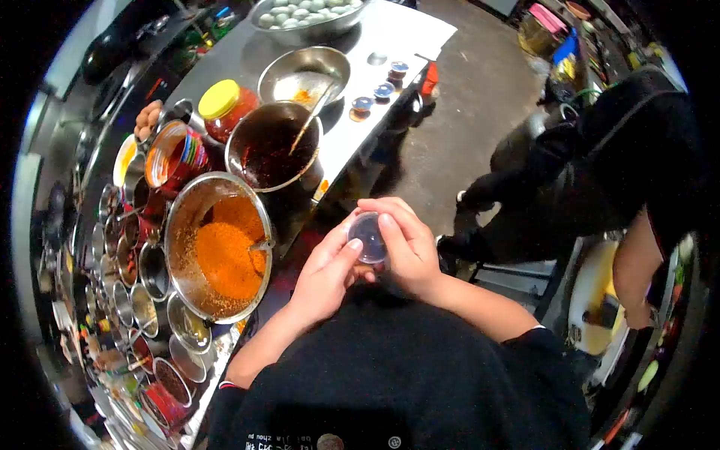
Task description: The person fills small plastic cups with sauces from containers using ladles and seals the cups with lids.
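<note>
Held at middle of frame, just right of the worktop's near edge and in front of a black shirt: one small round clear plastic cup. Gripped from both sides at once, by left hand and right hand. Neither nearer than the other; both in contact. Fingers closed around it: left thumb over lower left of the round face, right thumb over upper right, remaining fingers curled at the rim and behind. Round face turned up toward the camera, so upright axis running roughly along the line of sight; no long side across the face. Cannot tell whether lidded or filled; too dark through the plastic.

Up and slightly right of the fingertips, well apart: three small lidded cups, in a slanting row along the worktop edge. To left, nearer: steel bowl of orange seasoning, spoon handle at its right rim. Above that: pot of dark red sauce, long utensil leaning inside. At far right: another person's forearm, apart from the cup.
</note>
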`<state>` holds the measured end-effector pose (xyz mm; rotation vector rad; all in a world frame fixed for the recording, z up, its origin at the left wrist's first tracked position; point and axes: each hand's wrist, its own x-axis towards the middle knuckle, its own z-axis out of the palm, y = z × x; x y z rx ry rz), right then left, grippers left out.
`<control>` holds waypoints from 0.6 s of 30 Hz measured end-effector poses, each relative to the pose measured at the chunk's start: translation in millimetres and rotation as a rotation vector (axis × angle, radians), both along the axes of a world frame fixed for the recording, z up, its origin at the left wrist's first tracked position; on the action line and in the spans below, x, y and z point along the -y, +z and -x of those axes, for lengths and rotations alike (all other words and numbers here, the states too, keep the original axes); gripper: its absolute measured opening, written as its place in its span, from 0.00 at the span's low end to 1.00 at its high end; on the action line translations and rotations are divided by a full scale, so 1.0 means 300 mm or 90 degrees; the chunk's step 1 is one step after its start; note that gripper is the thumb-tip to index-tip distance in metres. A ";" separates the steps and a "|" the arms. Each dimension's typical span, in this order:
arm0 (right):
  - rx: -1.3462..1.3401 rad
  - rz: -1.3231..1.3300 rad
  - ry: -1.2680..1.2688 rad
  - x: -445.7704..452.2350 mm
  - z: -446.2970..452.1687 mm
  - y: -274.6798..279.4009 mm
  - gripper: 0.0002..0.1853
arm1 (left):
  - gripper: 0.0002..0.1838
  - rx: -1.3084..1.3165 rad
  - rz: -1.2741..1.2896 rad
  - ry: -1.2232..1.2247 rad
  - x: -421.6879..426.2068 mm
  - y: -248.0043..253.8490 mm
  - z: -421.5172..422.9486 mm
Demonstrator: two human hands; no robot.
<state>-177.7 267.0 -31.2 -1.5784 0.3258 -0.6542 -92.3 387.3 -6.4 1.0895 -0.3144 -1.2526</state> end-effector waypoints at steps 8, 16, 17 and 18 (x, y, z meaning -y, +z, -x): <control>-0.056 0.025 -0.115 -0.113 0.010 0.019 0.15 | 0.26 0.024 -0.016 -0.023 -0.029 0.026 -0.001; -0.098 0.051 -0.074 -0.108 0.006 0.040 0.15 | 0.24 0.043 0.039 -0.060 -0.091 0.031 -0.048; -0.094 0.053 -0.070 -0.100 0.004 0.053 0.15 | 0.24 0.047 0.040 -0.056 -0.099 0.036 -0.052; -0.159 0.022 -0.014 -0.096 0.003 0.077 0.15 | 0.24 0.038 0.032 -0.070 -0.110 0.043 -0.055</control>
